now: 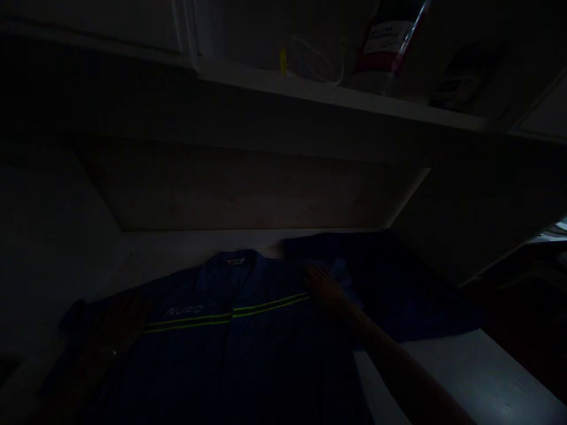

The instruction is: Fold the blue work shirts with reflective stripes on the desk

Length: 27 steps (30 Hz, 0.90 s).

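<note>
A dark blue work jacket (248,348) with a yellow-green reflective stripe and pale chest lettering lies front-up on a white table (478,372). My right hand (322,287) lies flat on its right shoulder, fingers stretched out, where the sleeve (390,277) spreads to the right. My left hand (119,321) rests flat on the jacket's left shoulder, dim in the poor light, with a watch at the wrist.
The scene is very dark. A white shelf (336,94) overhangs the table's back, carrying a bottle with a red label (390,41) and a cable. Dark clutter sits at the far right edge.
</note>
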Motion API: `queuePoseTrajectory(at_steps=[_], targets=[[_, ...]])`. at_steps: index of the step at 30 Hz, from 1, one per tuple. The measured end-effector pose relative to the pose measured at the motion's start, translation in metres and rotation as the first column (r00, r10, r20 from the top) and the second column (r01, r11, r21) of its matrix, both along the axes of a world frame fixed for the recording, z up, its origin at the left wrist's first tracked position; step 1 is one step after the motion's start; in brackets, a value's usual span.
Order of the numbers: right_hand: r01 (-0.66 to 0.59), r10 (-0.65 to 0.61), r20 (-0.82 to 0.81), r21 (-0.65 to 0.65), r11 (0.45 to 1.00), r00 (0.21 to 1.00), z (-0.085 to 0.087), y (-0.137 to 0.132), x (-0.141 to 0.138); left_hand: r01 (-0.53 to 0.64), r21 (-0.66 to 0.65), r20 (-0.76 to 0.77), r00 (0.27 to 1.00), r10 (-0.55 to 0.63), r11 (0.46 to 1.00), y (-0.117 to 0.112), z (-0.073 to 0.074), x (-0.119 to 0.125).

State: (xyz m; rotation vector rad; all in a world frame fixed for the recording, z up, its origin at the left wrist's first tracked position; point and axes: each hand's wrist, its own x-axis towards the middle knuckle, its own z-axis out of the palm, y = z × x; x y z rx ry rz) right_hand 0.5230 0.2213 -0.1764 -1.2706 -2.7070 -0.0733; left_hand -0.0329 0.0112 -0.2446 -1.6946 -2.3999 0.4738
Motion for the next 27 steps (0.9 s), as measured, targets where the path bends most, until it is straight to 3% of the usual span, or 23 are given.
queuePoseTrajectory(at_steps=[2, 4, 8, 10, 12, 15, 17, 21, 27], targets=[[0.008, -0.004, 0.091, -0.049, 0.999, 0.996, -0.016, 0.005, 0.011, 0.0, 0.0, 0.003, 1.0, 0.0, 1.0, -0.006, 0.011, 0.008], [0.114, -0.109, 0.13, -0.027, 0.993, 0.985, -0.027, 0.008, 0.026, 0.001, 0.009, 0.035, 0.999, -0.002, 1.0, -0.01, 0.018, 0.014], [0.292, -0.294, 0.024, 0.061, 0.954, 0.955, -0.027, 0.01, 0.034, -0.045, 0.026, 0.098, 0.994, 0.043, 0.999, -0.012, 0.025, 0.022], [0.236, -0.235, -0.019, 0.097, 0.967, 0.972, -0.024, 0.009, 0.027, -0.065, 0.043, 0.127, 0.99, 0.059, 0.997, -0.013, 0.028, 0.025], [0.06, -0.063, 0.031, 0.078, 0.995, 0.998, -0.027, 0.008, 0.022, -0.076, 0.075, 0.178, 0.982, 0.062, 0.994, -0.014, 0.029, 0.027], [-0.159, 0.153, 0.163, 0.023, 0.987, 0.975, -0.041, 0.007, 0.027, -0.115, 0.154, 0.28, 0.958, 0.069, 0.981, -0.014, 0.029, 0.029], [-0.124, 0.1, 0.22, 0.098, 0.987, 0.97, -0.051, 0.007, 0.037, -0.163, 0.203, 0.317, 0.944, 0.093, 0.966, -0.012, 0.027, 0.03], [0.107, -0.178, 0.286, 0.245, 0.964, 0.942, -0.059, 0.008, 0.049, -0.223, 0.252, 0.329, 0.935, 0.134, 0.941, -0.007, 0.022, 0.028], [0.12, -0.189, 0.3, 0.236, 0.964, 0.935, -0.062, 0.007, 0.05, -0.199, 0.298, 0.319, 0.943, 0.1, 0.934, -0.037, 0.026, 0.001]])
